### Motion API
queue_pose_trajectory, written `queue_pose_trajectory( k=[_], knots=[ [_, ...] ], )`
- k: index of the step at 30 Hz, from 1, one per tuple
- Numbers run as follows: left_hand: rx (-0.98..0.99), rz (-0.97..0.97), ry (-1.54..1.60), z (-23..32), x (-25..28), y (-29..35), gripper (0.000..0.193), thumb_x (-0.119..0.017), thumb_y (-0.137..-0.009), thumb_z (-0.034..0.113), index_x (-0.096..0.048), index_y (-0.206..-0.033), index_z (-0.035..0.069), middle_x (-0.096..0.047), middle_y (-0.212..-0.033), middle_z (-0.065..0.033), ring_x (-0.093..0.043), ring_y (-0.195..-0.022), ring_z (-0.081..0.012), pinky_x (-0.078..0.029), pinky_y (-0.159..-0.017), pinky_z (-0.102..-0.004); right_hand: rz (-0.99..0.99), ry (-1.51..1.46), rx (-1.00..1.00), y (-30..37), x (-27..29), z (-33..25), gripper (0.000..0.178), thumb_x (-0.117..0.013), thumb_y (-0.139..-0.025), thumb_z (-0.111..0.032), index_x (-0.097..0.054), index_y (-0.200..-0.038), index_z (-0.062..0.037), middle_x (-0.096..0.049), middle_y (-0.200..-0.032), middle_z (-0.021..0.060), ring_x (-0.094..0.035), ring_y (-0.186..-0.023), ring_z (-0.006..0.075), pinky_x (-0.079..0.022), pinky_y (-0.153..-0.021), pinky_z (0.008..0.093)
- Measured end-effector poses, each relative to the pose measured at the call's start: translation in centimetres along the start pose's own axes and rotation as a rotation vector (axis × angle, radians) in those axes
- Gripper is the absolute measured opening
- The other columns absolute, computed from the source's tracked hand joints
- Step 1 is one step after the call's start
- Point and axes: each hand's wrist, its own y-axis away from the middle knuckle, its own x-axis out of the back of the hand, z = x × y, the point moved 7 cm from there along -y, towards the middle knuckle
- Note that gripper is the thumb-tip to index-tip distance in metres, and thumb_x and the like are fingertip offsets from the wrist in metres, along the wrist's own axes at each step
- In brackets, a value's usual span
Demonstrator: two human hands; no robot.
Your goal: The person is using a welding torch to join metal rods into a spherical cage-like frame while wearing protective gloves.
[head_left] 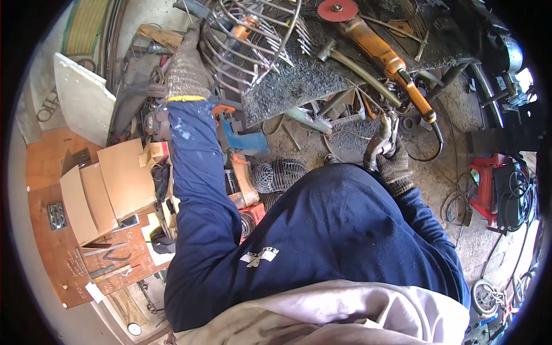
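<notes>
My left hand [188, 72], in a knitted work glove, reaches to the far left side of a round cage of bent metal rods [244, 49]. Its fingers appear closed on the cage's outer rod, though their tips are partly hidden. My right hand [395, 167], also gloved, is lower down on the right, beyond my knee. It is wrapped round a slim, pale metal hand tool [393, 127] whose exact kind I cannot make out. The cage rests on a dark, grit-covered workbench [299, 86].
An angle grinder [379, 49] with a red disc and a hammer [356, 72] lie on the bench. Below stand a blue metal piece [241, 138] and wire coils [279, 175]. A cardboard box [123, 178] is at left, a red stand [486, 187] and cables at right.
</notes>
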Motion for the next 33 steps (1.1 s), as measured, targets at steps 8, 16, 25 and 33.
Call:
queue_pose_trajectory(
  k=[8, 16, 25, 33],
  knots=[
    [-0.061, -0.051, 0.063, -0.4, -1.0, 3.5, 0.045, -0.059, -0.099, 0.034, -0.057, -0.132, 0.003, -0.064, -0.127, -0.0111, -0.062, -0.113, -0.0260, -0.053, -0.096, -0.0440, -0.009, -0.139, -0.038, 1.1, 0.1, -0.2, 0.054, -0.076, -0.079, -0.018, -0.053, -0.125, -0.0005, -0.067, -0.112, 0.0118, -0.065, -0.105, 0.0206, -0.050, -0.093, 0.0333],
    [-0.119, 0.122, -0.110, 0.3, -2.8, 7.0, 0.039, -0.063, -0.097, 0.033, -0.066, -0.120, 0.003, -0.070, -0.112, -0.0093, -0.068, -0.096, -0.0191, -0.058, -0.082, -0.0340, -0.035, -0.023, -0.054, 1.7, 0.8, 0.2, 0.056, -0.079, -0.079, -0.021, -0.053, -0.124, -0.0011, -0.067, -0.111, 0.0136, -0.065, -0.105, 0.0214, -0.050, -0.092, 0.0346],
    [0.086, -0.036, -0.059, -2.9, -1.5, 1.8, 0.038, -0.062, -0.096, 0.033, -0.065, -0.119, 0.002, -0.071, -0.108, -0.0105, -0.070, -0.092, -0.0221, -0.058, -0.082, -0.0363, -0.067, -0.031, -0.118, 2.2, 1.4, -0.3, 0.052, -0.077, -0.081, -0.023, -0.055, -0.123, -0.0011, -0.066, -0.113, 0.0135, -0.064, -0.107, 0.0220, -0.049, -0.094, 0.0346],
    [0.188, -0.256, -0.056, -4.7, -1.5, -2.4, 0.038, -0.060, -0.096, 0.033, -0.065, -0.121, 0.004, -0.071, -0.111, -0.0094, -0.070, -0.093, -0.0207, -0.058, -0.084, -0.0347, 0.005, 0.027, -0.111, 3.1, 1.4, -1.6, 0.050, -0.075, -0.083, -0.020, -0.055, -0.125, -0.0016, -0.067, -0.111, 0.0132, -0.065, -0.106, 0.0222, -0.049, -0.093, 0.0344]
  ],
)
